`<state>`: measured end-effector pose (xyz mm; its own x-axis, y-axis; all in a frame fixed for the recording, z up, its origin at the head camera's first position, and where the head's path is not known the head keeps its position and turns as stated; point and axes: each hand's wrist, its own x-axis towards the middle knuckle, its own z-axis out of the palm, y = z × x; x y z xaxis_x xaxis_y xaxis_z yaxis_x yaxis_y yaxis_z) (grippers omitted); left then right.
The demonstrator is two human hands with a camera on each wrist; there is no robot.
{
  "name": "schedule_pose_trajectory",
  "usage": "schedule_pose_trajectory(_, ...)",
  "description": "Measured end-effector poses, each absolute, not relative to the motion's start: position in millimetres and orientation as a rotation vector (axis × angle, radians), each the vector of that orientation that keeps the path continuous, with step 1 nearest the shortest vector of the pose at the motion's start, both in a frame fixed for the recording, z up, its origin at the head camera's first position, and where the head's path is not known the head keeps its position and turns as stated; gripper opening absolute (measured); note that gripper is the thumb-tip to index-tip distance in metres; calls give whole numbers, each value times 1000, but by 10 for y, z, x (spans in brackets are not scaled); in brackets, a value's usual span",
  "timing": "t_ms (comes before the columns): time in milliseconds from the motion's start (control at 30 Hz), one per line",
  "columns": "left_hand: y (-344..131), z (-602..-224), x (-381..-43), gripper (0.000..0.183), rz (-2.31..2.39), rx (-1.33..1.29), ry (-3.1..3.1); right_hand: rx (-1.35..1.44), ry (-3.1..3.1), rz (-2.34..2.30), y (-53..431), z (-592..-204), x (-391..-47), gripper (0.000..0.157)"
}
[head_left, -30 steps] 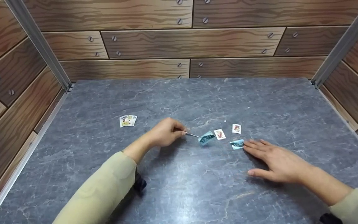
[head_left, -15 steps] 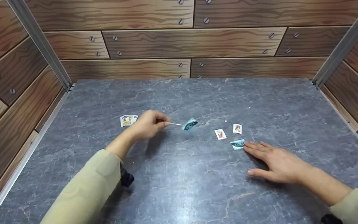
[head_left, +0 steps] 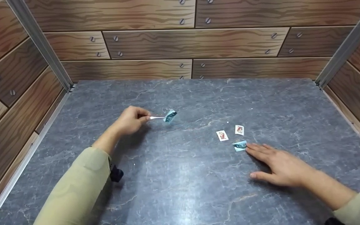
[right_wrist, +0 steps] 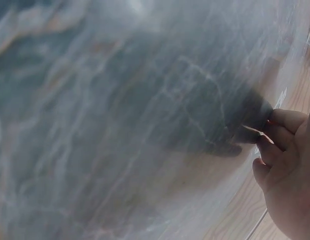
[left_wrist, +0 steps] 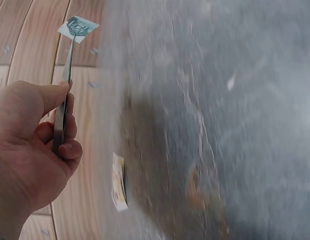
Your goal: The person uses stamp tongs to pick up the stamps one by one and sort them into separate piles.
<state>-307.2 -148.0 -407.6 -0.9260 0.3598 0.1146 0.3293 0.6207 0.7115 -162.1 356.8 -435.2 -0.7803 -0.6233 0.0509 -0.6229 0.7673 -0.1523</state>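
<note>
My left hand [head_left: 131, 121] grips metal tweezers [left_wrist: 61, 120] along their shanks. Their tips pinch a corner of a small teal playing card [head_left: 170, 116], raised above the tabletop. Printed cards [left_wrist: 118, 182] with yellow lie on the table in the left wrist view; the left hand and wrist hide them from the head view. My right hand [head_left: 281, 165] has its fingers stretched out low over the table, fingertips right at the edge of a second teal card [head_left: 240, 146]. Two white cards with red figures, a left one [head_left: 222, 135] and a right one [head_left: 239, 130], lie just beyond it.
The grey marbled tabletop [head_left: 180, 175] is bordered by a wood-print back wall [head_left: 180, 43] and similar side walls. Metal posts stand at both far corners, the left post [head_left: 42, 47] and the right post [head_left: 339, 47]. A tiny white speck [head_left: 227, 122] lies near the white cards.
The left hand has carried the tweezers and teal card left and farther back, away from the white cards and over the yellow printed cards. The right hand has stayed in place.
</note>
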Motion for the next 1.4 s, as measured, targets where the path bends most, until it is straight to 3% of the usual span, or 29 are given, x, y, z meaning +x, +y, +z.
schedule_pose_trajectory(467,-1689,-4145,-3152,18,1224,421,2772,-1054,2951,-267,3574,-4361,-1616,83)
schedule_pose_trajectory(1400,-1790,-4311,-3223,16,1152,373,2872,-1072,2968,-269,3567,-4368,-1616,83)
